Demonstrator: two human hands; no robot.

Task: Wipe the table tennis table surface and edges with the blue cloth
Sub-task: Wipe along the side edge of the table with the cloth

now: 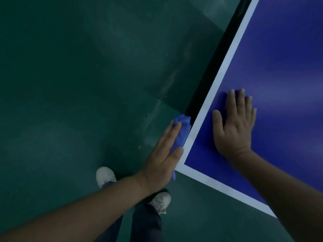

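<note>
The table tennis table (286,70) fills the right side, deep blue with a white border line (227,62) along its edges; one corner points toward me at the lower middle. My left hand (162,158) presses the crumpled blue cloth (181,131) flat against the table's left side edge, near that corner, with its fingers straight. The cloth bunches out above my fingertips and a strip hangs below my palm. My right hand (234,124) lies flat on the blue surface just inside the white line, fingers spread.
A dark green floor (70,84) with pale scuff marks lies left of the table. My two feet in white shoes (104,175) stand beside the corner. The black underside edge (209,72) of the table runs along the white line.
</note>
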